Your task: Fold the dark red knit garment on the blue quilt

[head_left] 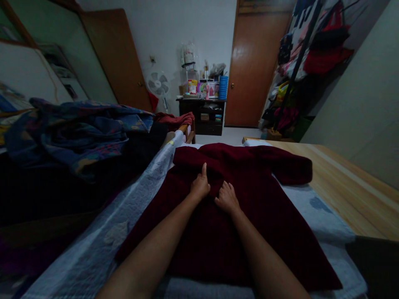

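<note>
A dark red dress (pixel 255 216) with short sleeves lies spread out on a pale blue-and-white patterned cloth. My left hand (pixel 200 185) rests on the upper middle of the dress, one finger pointing forward and the others curled against the fabric. Just to its right, my right hand (pixel 227 197) has its fingers bent down onto the same fabric. The two hands are close but apart. What lies between the curled fingers and the dress is partly hidden. The right sleeve (pixel 293 168) reaches over the edge of the wooden board.
A wooden board (pixel 352 182) lies at the right. On the left is a pile of clothes with a blue patterned garment (pixel 77 133) on top. Farther back stand a fan (pixel 158 85), a dark cabinet (pixel 201 118) and a brown door (pixel 255 62). Bags (pixel 327 45) hang at the upper right.
</note>
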Motion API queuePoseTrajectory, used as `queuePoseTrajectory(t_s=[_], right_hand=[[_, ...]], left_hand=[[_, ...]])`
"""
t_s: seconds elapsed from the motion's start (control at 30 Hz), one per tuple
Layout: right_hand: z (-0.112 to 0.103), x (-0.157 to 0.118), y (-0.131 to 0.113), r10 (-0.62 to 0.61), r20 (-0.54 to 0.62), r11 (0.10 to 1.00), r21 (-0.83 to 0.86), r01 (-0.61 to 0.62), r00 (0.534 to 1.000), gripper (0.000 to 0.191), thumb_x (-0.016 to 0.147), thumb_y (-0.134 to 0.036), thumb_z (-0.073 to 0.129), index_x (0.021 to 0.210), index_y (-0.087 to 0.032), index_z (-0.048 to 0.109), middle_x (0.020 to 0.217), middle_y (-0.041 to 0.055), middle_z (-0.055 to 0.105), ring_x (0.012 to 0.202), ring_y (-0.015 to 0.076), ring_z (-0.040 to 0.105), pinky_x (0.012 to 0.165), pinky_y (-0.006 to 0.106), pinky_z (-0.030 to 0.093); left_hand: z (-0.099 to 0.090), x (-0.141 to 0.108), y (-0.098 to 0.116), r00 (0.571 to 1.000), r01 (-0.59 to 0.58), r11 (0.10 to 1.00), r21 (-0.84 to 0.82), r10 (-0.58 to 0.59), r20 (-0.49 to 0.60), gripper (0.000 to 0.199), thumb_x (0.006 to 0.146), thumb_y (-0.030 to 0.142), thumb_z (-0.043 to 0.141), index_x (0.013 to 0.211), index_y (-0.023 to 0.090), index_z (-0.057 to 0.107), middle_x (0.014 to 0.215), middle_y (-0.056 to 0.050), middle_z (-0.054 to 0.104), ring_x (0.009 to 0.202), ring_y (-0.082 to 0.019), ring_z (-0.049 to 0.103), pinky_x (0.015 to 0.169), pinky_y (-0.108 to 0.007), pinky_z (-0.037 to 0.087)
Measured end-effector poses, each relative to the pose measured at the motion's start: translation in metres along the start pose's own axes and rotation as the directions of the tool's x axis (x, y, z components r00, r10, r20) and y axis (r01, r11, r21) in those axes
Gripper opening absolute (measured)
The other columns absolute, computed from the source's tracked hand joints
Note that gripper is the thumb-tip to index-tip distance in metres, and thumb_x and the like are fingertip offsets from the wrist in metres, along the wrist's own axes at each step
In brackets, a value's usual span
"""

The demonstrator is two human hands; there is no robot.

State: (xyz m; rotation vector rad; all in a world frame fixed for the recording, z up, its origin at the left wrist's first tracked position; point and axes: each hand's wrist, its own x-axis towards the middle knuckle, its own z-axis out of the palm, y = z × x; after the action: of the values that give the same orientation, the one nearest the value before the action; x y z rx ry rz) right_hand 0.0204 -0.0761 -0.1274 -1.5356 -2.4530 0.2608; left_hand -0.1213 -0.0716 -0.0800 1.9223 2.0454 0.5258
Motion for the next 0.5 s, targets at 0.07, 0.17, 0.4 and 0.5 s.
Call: queuePoseTrajectory(t_s=[0.07, 0.17, 0.4, 0.5], right_hand=[[0.000, 0.000, 0.000, 0.001, -0.013, 1.000, 0.007, -0.001, 1.000, 0.052, 0.085, -0.041, 0.049, 0.130, -0.015, 0.055, 0.138, 0.0146, 0.050, 0.136, 0.0281, 0.030, 0.114, 0.042, 0.009], [0.000, -0.001, -0.001, 0.002, -0.025, 1.000, 0.004, -0.002, 1.000, 0.053, 0.084, -0.039, 0.050, 0.132, -0.015, 0.053, 0.141, 0.0144, 0.047, 0.137, 0.0277, 0.028, 0.114, 0.043, 0.009], [-0.001, -0.001, -0.003, -0.009, -0.066, 1.000, 0.024, 0.010, 0.998, 0.058, 0.087, -0.041, 0.046, 0.140, -0.018, 0.044, 0.145, 0.0117, 0.044, 0.138, 0.0276, 0.028, 0.113, 0.045, 0.012], [-0.001, 0.000, -0.003, 0.008, -0.037, 1.000, 0.008, -0.007, 0.999, 0.058, 0.087, -0.042, 0.046, 0.137, -0.013, 0.047, 0.147, 0.0149, 0.041, 0.139, 0.0274, 0.027, 0.114, 0.044, 0.012]], left_hand=[[-0.001, 0.004, -0.010, 0.998, -0.060, 0.998, 0.023, 0.060, 0.000, 0.096, 0.079, 0.015, 0.056, 0.150, 0.021, -0.008, 0.127, -0.016, 0.052, 0.113, -0.025, 0.057, 0.094, -0.037, 0.044], [-0.005, 0.008, -0.018, 0.967, -0.185, 0.970, 0.157, 0.208, -0.145, 0.094, 0.075, 0.018, 0.062, 0.151, 0.027, 0.007, 0.144, -0.015, 0.036, 0.128, -0.030, 0.042, 0.103, -0.043, 0.036], [-0.012, 0.028, -0.001, 0.730, -0.622, 0.667, 0.410, 0.683, -0.003, 0.064, 0.087, 0.018, 0.049, 0.145, 0.036, 0.031, 0.151, -0.001, 0.036, 0.144, -0.028, 0.009, 0.114, -0.055, 0.008], [-0.015, 0.038, 0.002, 0.707, -0.682, 0.629, 0.373, 0.698, 0.115, 0.050, 0.092, 0.020, 0.042, 0.140, 0.032, 0.039, 0.121, -0.003, 0.064, 0.132, -0.023, 0.038, 0.113, -0.057, 0.001]])
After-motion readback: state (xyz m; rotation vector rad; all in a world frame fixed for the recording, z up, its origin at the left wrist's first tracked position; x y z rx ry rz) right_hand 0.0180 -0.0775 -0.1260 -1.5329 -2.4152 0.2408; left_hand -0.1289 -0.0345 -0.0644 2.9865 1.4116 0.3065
